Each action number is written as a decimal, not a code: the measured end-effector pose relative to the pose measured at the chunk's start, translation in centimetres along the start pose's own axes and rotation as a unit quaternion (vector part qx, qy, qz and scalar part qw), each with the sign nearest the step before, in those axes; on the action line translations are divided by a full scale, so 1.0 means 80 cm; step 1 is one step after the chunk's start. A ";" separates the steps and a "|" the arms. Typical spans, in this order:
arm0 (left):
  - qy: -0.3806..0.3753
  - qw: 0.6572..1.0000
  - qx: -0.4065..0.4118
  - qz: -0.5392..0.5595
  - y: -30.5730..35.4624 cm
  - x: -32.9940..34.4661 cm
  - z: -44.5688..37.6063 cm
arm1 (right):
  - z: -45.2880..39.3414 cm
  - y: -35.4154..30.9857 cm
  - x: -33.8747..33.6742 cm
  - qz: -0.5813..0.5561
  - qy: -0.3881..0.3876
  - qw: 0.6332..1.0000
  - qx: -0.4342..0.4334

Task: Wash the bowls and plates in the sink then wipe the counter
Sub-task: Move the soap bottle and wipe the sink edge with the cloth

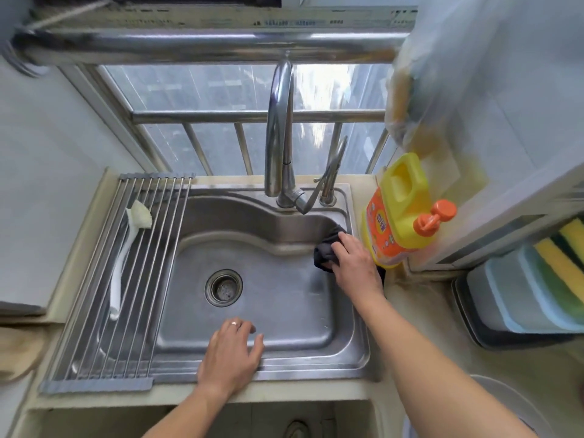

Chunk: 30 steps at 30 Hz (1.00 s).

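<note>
My left hand (pixel 232 352) rests on the near rim of the stainless sink (pixel 268 366), fingers loosely spread and reaching over the edge toward the basin, a ring on one finger; it holds nothing. The basin floor lies bare and wet around the round drain strainer (pixel 223 287), which sits left of centre, leaving open room across the whole bottom.

Over the sink's left side lies a roll-up drying rack (pixel 132 279), its rods running near to far. On it lies a white dish brush (pixel 126 248), long axis along the rods, bristle head at the far end.

Further in, my right hand (pixel 355 263) grips a dark cloth (pixel 327 251) against the sink's right wall, just below the rim, fingers curled over its crumpled folds. The cloth is bunched, with no clear long axis. Just right of it, on the counter (pixel 410 295), stands a yellow detergent bottle (pixel 401 213) with an orange pump pointing right.

At the far rim rises the curved faucet (pixel 279 131), its spout arching toward me. To the right, a tray holds yellow-green sponges (pixel 562 263).
</note>
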State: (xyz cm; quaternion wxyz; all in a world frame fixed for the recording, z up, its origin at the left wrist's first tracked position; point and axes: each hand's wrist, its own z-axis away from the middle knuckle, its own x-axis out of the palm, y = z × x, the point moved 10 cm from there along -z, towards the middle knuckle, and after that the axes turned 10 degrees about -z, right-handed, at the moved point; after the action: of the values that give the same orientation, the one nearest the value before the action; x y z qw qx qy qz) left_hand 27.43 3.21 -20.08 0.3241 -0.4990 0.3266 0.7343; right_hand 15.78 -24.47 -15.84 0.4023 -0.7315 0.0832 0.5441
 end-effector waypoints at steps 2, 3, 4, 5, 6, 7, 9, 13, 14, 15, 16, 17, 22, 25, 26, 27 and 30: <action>-0.007 1.000 0.002 0.003 0.001 0.000 0.001 | 0.009 -0.009 -0.009 0.005 0.008 1.000 -0.016; -0.011 1.000 0.003 0.006 0.000 0.001 0.001 | 0.016 -0.013 -0.013 0.012 0.011 1.000 -0.021; -0.013 1.000 0.004 0.007 0.000 0.001 0.001 | 0.027 -0.017 -0.016 0.020 0.011 1.000 -0.022; -0.016 1.000 0.006 0.008 0.000 0.002 0.001 | 0.041 -0.021 -0.017 0.027 0.010 0.999 -0.018; -0.019 1.000 0.008 0.009 0.001 0.002 0.001 | 0.057 -0.025 -0.017 0.034 0.008 0.999 -0.015; -0.023 1.000 0.007 0.013 0.000 0.004 0.001 | 0.074 -0.029 -0.017 0.040 0.008 0.999 -0.011; -0.033 0.999 0.003 0.029 -0.003 0.008 0.000 | 0.110 -0.039 -0.015 0.045 0.008 0.999 0.000; -0.054 0.997 0.016 0.050 -0.003 0.011 0.000 | 0.174 -0.055 -0.011 0.034 0.017 0.998 0.059; -0.063 0.996 0.023 0.054 -0.001 0.010 0.001 | 0.189 -0.061 -0.011 0.031 0.022 0.996 0.083; -0.075 0.995 0.031 0.061 0.001 0.011 0.001 | 0.200 -0.065 -0.009 0.029 0.027 0.993 0.108; -0.088 0.993 0.040 0.067 0.002 0.011 0.002 | 0.209 -0.070 -0.008 0.028 0.031 0.991 0.130; -0.100 0.991 0.048 0.076 0.002 0.011 0.004 | 0.213 -0.077 -0.006 0.030 0.030 0.988 0.148; -0.089 0.989 0.110 0.043 -0.036 -0.016 0.005 | 0.197 -0.118 0.030 0.044 -0.045 0.980 0.187; -0.004 0.988 0.152 -0.039 -0.074 -0.062 -0.007 | 0.178 -0.153 0.059 0.023 -0.111 0.977 0.183; 0.024 0.983 0.165 -0.075 -0.088 -0.075 -0.012 | 0.172 -0.166 0.072 0.012 -0.138 0.974 0.181; 0.045 0.979 0.168 -0.104 -0.104 -0.084 -0.017 | 0.166 -0.178 0.087 -0.002 -0.164 0.970 0.179; 0.073 0.975 0.147 -0.148 -0.151 -0.097 -0.032 | 0.149 -0.203 0.128 -0.059 -0.210 0.956 0.199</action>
State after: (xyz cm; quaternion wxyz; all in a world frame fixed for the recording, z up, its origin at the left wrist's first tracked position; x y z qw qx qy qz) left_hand 40.74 6.92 -15.35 0.4742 -0.5409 0.3760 0.5841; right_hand 20.23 -2.35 -17.57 0.5795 -0.5099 0.0598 0.6329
